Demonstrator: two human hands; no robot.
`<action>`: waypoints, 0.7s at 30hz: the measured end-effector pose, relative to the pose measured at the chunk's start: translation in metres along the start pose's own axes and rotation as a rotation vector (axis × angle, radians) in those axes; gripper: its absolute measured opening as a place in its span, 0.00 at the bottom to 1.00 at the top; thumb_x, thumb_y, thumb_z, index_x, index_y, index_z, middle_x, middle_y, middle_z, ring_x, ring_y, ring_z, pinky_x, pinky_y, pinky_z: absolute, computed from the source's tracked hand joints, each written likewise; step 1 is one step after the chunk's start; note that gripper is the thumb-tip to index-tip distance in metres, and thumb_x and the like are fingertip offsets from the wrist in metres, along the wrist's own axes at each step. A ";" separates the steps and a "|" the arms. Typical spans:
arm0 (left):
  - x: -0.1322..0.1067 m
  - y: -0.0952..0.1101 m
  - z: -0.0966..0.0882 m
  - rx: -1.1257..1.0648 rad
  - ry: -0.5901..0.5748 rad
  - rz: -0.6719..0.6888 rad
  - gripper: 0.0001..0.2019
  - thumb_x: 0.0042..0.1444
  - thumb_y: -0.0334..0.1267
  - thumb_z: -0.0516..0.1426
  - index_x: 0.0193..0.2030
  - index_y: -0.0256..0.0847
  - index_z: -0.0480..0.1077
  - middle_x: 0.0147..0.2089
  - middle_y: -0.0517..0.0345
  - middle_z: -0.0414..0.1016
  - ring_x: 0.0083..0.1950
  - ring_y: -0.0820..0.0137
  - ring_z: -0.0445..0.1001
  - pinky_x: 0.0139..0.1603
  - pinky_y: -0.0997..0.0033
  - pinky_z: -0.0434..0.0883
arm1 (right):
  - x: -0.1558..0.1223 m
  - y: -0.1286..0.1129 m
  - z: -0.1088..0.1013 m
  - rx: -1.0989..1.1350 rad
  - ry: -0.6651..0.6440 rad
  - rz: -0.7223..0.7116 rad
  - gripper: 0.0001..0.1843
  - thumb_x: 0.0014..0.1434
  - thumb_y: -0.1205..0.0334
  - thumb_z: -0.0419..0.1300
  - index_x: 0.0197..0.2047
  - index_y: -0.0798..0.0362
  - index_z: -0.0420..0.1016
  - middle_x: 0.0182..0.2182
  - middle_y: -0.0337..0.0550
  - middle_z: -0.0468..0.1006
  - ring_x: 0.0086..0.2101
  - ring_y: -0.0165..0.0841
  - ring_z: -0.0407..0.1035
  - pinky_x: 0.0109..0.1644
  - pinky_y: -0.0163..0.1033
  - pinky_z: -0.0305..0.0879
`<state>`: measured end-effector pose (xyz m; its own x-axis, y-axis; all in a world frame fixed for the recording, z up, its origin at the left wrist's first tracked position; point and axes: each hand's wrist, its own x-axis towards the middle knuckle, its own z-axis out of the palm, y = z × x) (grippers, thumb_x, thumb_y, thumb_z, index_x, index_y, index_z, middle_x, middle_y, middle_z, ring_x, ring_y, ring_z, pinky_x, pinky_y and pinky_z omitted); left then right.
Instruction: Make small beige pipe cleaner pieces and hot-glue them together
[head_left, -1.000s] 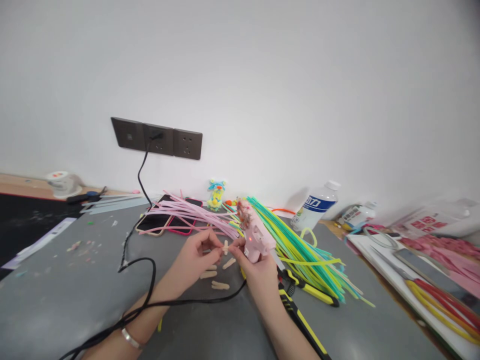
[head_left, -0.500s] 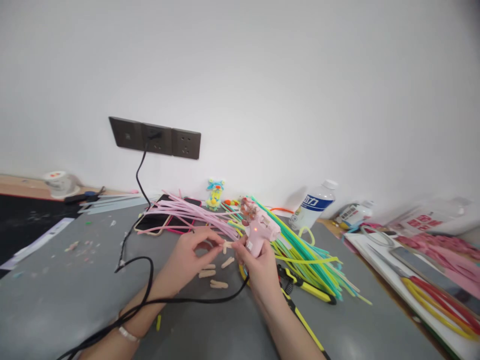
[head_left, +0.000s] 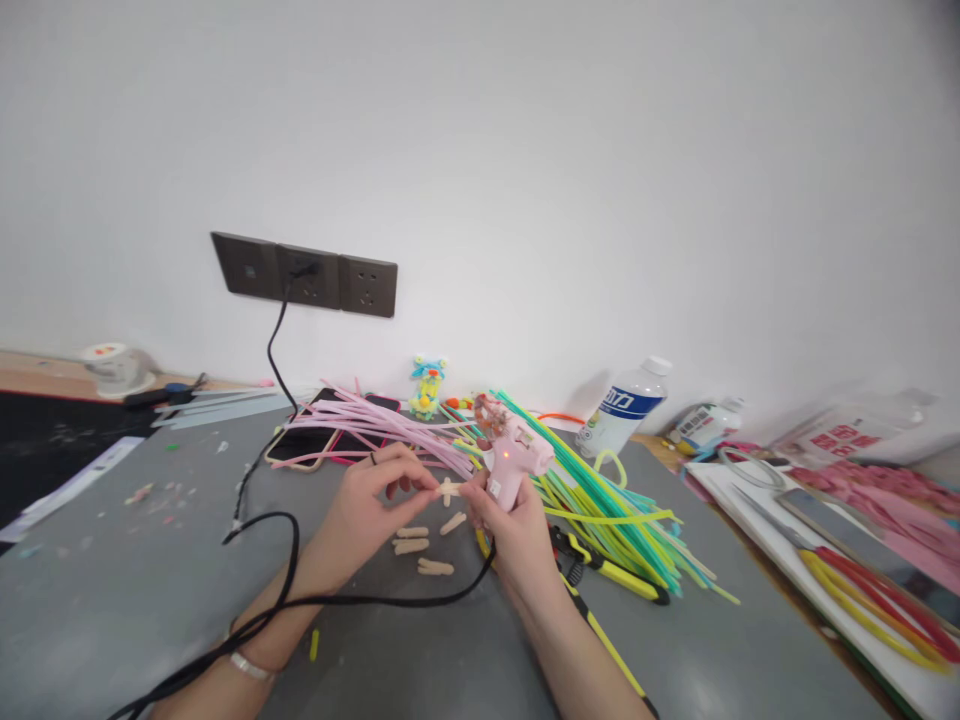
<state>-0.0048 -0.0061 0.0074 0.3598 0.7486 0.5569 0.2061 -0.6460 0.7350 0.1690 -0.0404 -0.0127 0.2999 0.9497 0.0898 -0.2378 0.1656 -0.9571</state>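
My left hand (head_left: 375,500) pinches a small beige fuzzy piece (head_left: 448,490) between thumb and fingertips. My right hand (head_left: 510,530) grips a pink glue gun (head_left: 514,465) with a red light on its handle, and its fingertips also touch the beige piece. The gun's black cord (head_left: 300,590) runs over my left forearm and up to a dark wall socket strip (head_left: 304,275). Several more beige pieces (head_left: 420,545) lie on the grey table (head_left: 112,600) just below my hands.
Pink pipe cleaners (head_left: 360,420) lie over phones (head_left: 307,445) behind my hands. Green and yellow pipe cleaners (head_left: 600,490) fan to the right, over yellow-handled pliers (head_left: 607,575). A water bottle (head_left: 619,410), a small colourful figure (head_left: 427,385) and a tray with scissors (head_left: 832,545) stand further back and right.
The glue gun has tilted, so its handle points down into my right hand. Both hands stayed together on the beige piece and drifted slightly left in the view.
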 end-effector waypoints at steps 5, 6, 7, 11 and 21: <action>0.000 0.001 -0.001 0.002 -0.012 -0.011 0.05 0.56 0.28 0.61 0.32 0.40 0.76 0.31 0.60 0.73 0.30 0.74 0.67 0.29 0.77 0.62 | 0.000 -0.001 0.000 -0.024 -0.007 0.008 0.19 0.44 0.55 0.73 0.25 0.53 0.67 0.15 0.29 0.65 0.16 0.24 0.55 0.20 0.31 0.55; 0.000 0.000 -0.001 0.002 -0.018 -0.014 0.05 0.56 0.28 0.61 0.33 0.41 0.76 0.31 0.60 0.73 0.31 0.74 0.68 0.29 0.77 0.62 | 0.000 -0.001 0.000 -0.031 -0.003 0.003 0.19 0.44 0.55 0.73 0.25 0.53 0.66 0.14 0.28 0.64 0.16 0.24 0.55 0.21 0.31 0.55; 0.000 0.000 -0.001 0.002 -0.023 -0.019 0.05 0.57 0.28 0.61 0.33 0.41 0.76 0.31 0.60 0.73 0.31 0.74 0.68 0.28 0.77 0.62 | 0.000 0.000 -0.001 -0.038 0.007 -0.009 0.19 0.44 0.55 0.73 0.25 0.53 0.67 0.15 0.29 0.64 0.16 0.24 0.56 0.21 0.31 0.55; 0.000 -0.001 -0.001 0.012 -0.015 -0.045 0.05 0.57 0.29 0.61 0.32 0.41 0.76 0.31 0.60 0.73 0.30 0.73 0.68 0.28 0.76 0.62 | -0.002 0.000 -0.003 -0.097 0.005 -0.073 0.17 0.48 0.52 0.72 0.28 0.55 0.72 0.19 0.33 0.70 0.19 0.26 0.60 0.23 0.32 0.58; 0.005 -0.008 -0.013 0.087 0.259 -0.096 0.04 0.57 0.32 0.61 0.31 0.41 0.76 0.30 0.61 0.75 0.29 0.74 0.67 0.28 0.76 0.63 | -0.006 -0.011 -0.002 0.139 -0.001 -0.094 0.21 0.62 0.41 0.59 0.36 0.52 0.69 0.16 0.27 0.59 0.15 0.23 0.52 0.19 0.29 0.48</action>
<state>-0.0164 0.0042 0.0094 0.0927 0.8132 0.5745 0.3092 -0.5720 0.7598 0.1717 -0.0483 -0.0038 0.3258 0.9286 0.1778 -0.3344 0.2890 -0.8970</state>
